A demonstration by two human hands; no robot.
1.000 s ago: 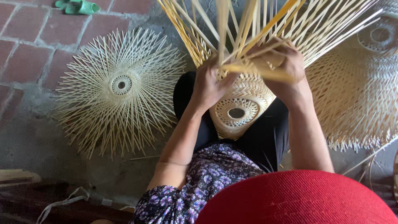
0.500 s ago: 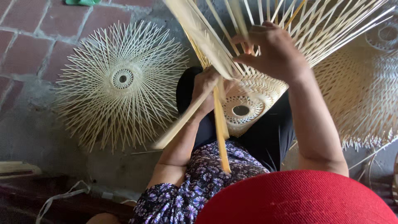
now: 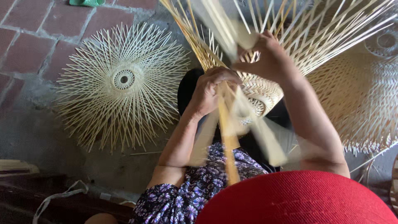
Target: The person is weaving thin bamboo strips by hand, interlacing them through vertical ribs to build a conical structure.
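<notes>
One half-woven bamboo basket (image 3: pixel 265 89), both hands' (image 3: pixel 211 91) grip clenched on its strips (image 3: pixel 226 137) (blurred)

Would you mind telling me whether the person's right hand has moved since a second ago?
Yes. The right hand has risen off the woven basket centre toward the upright strips, while the left hand stays low.

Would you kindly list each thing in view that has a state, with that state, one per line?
left hand: closed on the bamboo strips.
right hand: raised, fingers pinching strips.
bamboo strips: blurred, hanging toward the lap.
half-woven basket: centre woven, spokes loose and splayed upward.
flat woven disc: lying flat on the floor, spokes unwoven.
woven piece at right: densely woven, edge ragged.
</notes>
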